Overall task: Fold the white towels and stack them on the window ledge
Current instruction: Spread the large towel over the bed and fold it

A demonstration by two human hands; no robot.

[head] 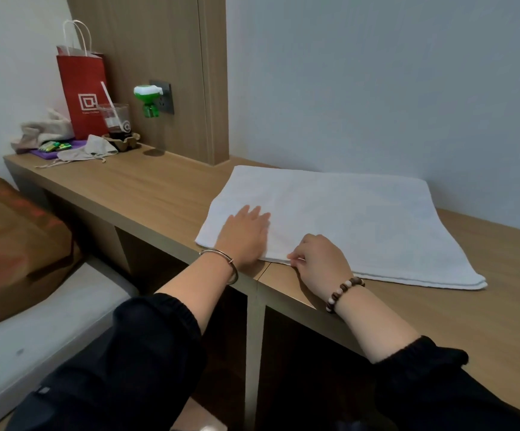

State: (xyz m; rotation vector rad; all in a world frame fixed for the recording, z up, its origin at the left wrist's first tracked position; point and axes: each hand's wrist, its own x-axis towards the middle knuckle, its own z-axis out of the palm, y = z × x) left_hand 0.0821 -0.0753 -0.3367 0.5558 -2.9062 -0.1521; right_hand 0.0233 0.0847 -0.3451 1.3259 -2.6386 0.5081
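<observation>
The towel (345,219) is showing plain white, the desk (146,188) tan wood grain, the far-left bag (81,85) red, the plug-in bottle (150,104) green

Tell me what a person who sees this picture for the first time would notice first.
The eye goes first to the folded white towel, which lies flat on the wooden ledge, right of the middle. The left hand presses flat on its near left part, and the right hand pinches its near edge. At the far left end of the ledge, a red paper bag stands out.
</observation>
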